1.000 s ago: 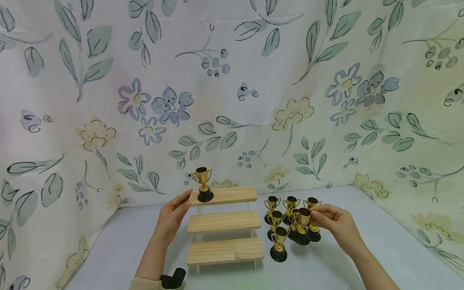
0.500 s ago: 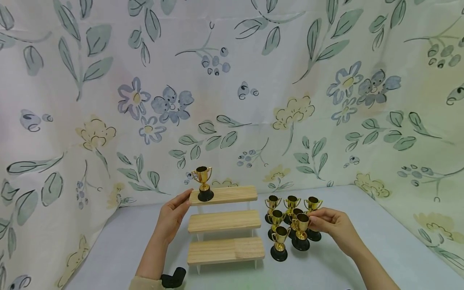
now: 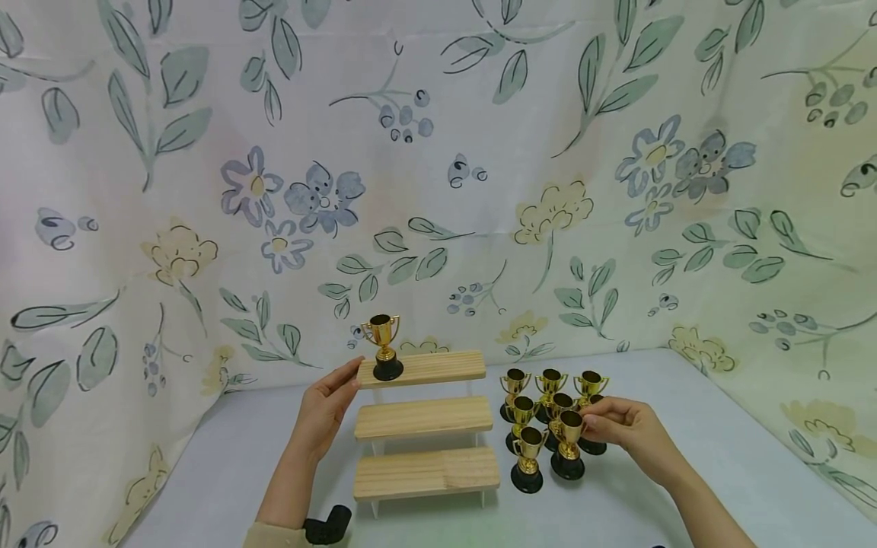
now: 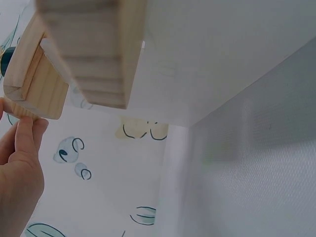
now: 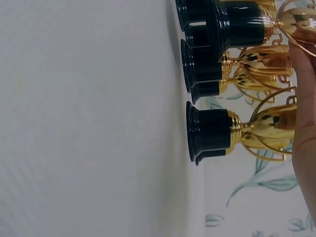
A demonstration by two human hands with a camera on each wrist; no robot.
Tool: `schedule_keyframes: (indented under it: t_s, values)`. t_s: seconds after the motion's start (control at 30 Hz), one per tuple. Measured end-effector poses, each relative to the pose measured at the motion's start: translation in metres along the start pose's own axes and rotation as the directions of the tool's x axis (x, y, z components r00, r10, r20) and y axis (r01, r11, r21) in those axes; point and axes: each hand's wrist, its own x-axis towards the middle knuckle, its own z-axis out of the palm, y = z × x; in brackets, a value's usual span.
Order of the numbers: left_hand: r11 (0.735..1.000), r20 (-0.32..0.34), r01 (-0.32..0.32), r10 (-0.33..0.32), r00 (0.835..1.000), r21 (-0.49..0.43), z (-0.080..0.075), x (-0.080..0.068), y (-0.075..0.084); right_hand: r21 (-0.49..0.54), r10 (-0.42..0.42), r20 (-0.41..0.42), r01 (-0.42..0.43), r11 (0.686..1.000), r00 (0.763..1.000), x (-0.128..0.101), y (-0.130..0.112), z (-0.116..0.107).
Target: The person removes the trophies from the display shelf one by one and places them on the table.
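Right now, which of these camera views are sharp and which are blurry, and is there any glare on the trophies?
Head view: evenly lit and sharp, soft shadows only, with slight wide-angle bending at the edges. Left wrist view: the wooden shelf is too close and blurred, while the left hand is clearer. Right wrist view: turned sideways, with bright glare on the gold trophies and the right hand soft at the frame edge.

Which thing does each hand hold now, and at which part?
Right hand pinches a trophy at its cup. Left hand touches the shelf at its top left end.
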Motion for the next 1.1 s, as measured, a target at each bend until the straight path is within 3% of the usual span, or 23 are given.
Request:
schedule_keyframes:
  t_s: [0.2, 0.6, 0.93, 1.1]
  values:
    - [1.0, 0.004, 0.004, -0.004, 1.0, 0.002, -0.0005, 0.0002, -0.0002, 0.006, -0.001, 0.048, 0.001, 1.0, 0.999, -0.0006, 0.0024, -0.0009]
    - [1.0, -0.003, 0.004, -0.004, 1.0, 0.001, -0.0012, -0.0005, -0.001, -0.027, 0.066, 0.031, -0.065, 0.998, 0.997, -0.0009, 0.0069, -0.0034]
    - [1.0, 0.007, -0.013, 0.013, 1.0, 0.011, -0.0009, 0.0003, -0.0011, -0.053, 0.053, 0.066, -0.049, 0.997, 0.996, -0.0012, 0.0076, -0.0037]
    - [1.0, 0.003, -0.008, 0.008, 1.0, 0.015, -0.0008, 0.0003, -0.0011, -0.049, 0.092, 0.054, -0.089, 0.995, 0.994, -0.0013, 0.0075, -0.0032]
